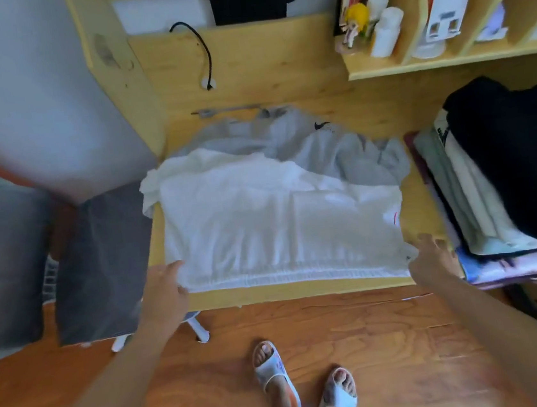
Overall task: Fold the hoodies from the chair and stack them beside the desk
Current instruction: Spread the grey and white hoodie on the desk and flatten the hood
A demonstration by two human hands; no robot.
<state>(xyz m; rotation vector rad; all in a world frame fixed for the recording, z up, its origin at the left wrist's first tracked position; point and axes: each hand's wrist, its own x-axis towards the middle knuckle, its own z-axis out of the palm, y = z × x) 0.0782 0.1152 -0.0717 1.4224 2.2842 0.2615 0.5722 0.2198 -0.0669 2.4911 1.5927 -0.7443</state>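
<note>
A white hoodie (262,224) lies spread flat on the wooden desk (303,289), its ribbed hem along the front edge. Behind it, partly covered, lies a grey hoodie (320,143) with a black logo. My left hand (165,292) grips the hem's left corner, thumb on top of the fabric. At the hem's right corner is my right hand (432,260), which holds the fabric there; its fingers are partly hidden. A stack of folded clothes (499,183), black on top, sits at the desk's right side.
A dark grey garment (103,265) hangs over a chair (6,260) to the left. Shelves (445,59) with bottles and a figurine rise at the back right. A black cable (203,53) dangles on the back panel. My sandalled feet (304,386) stand on the wooden floor.
</note>
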